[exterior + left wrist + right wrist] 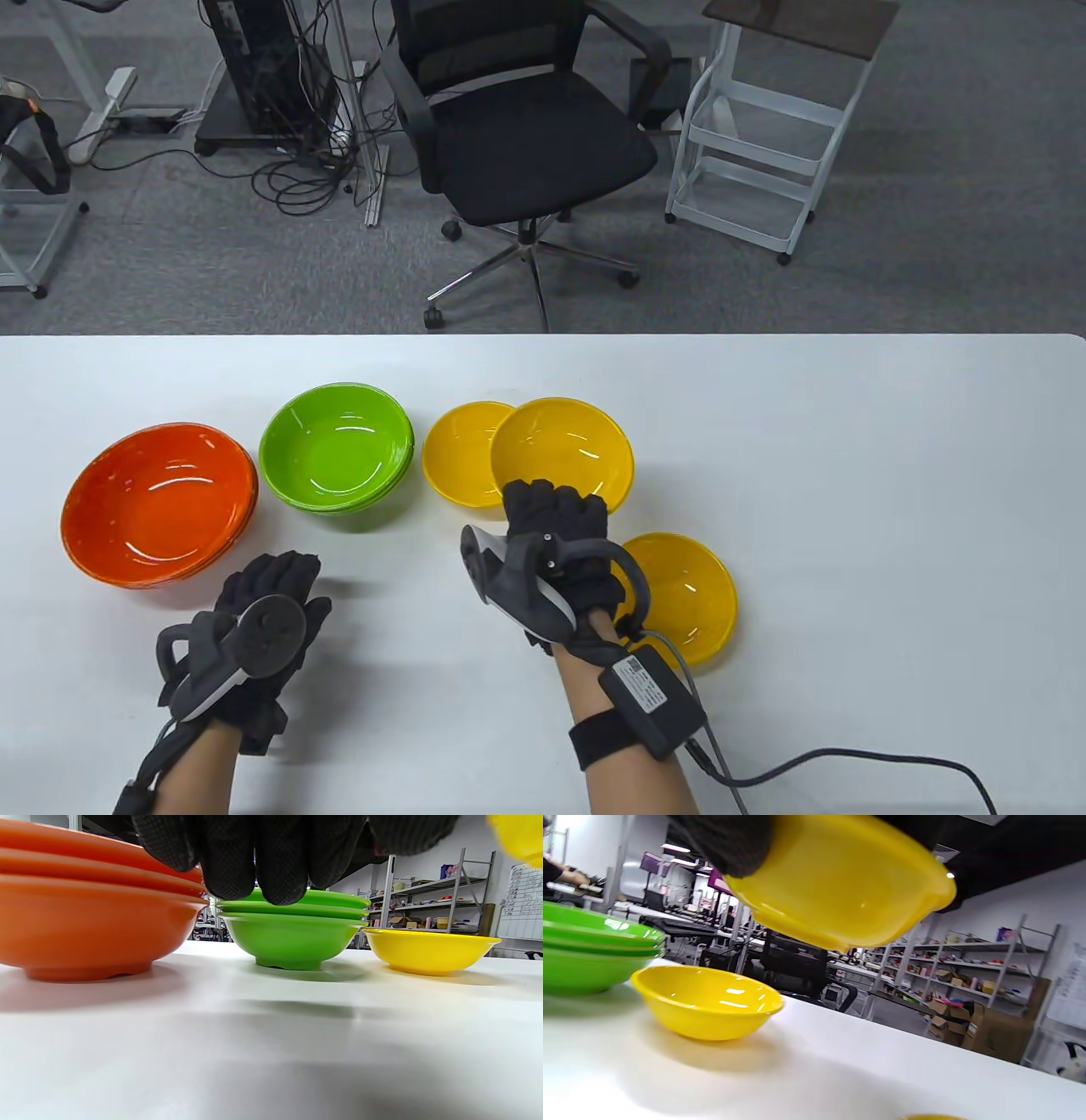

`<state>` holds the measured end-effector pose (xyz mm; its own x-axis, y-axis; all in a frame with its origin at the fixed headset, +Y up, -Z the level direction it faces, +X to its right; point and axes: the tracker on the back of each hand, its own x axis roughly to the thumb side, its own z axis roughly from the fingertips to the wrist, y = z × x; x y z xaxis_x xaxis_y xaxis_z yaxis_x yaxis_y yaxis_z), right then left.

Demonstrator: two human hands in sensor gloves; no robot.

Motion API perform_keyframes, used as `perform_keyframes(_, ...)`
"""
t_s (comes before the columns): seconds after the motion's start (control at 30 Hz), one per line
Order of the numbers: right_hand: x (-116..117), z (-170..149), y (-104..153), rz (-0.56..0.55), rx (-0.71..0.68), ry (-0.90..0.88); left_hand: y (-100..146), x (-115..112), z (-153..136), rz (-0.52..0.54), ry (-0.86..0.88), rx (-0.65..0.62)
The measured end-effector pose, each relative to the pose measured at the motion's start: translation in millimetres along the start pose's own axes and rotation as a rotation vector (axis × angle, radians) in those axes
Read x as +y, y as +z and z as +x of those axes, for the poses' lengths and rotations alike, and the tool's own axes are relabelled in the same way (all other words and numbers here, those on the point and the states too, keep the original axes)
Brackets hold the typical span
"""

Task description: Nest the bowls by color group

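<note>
My right hand (551, 509) grips the near rim of a yellow bowl (564, 454) and holds it in the air, partly over a second yellow bowl (454, 454) that sits on the table. In the right wrist view the held bowl (840, 882) hangs tilted above the resting one (706, 1001). A third yellow bowl (691, 598) sits right of my right wrist. An orange stack (159, 505) and a green stack (337, 447), three bowls each, stand at the left. My left hand (267, 598) is empty, fingers (254, 857) together, just in front of the orange stack.
The white table (848, 475) stretches to the right of the bowls. A cable (848, 760) runs from my right wrist unit across the near right part. An office chair (526, 144) and a white cart (764, 136) stand beyond the far edge.
</note>
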<state>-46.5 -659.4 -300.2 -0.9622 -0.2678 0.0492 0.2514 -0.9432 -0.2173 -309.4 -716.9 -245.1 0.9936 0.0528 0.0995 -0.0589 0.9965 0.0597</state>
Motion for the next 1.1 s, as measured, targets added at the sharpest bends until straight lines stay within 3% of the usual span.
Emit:
perform_keyframes(0.17,29,36,-31,0.007,-0.085,0.038,-1,0,1,-0.005,0.004,-0.007)
perform_keyframes(0.33,55,57,-54,0.132,-0.029,0.022,-5,-6,-1,-0.038,0.015,0.004)
perform_keyframes(0.47,69,60,-64,0.146,-0.017,0.009,-7,-8,-1,-0.052,0.016,0.009)
perform_keyframes(0.93,78,66,-63,0.307,-0.036,-0.104,-7,-6,1,-0.035,0.032,-0.007)
perform_keyframes(1.1,86,72,-60,0.292,-0.037,-0.039,-7,-6,2,-0.033,0.031,-0.007)
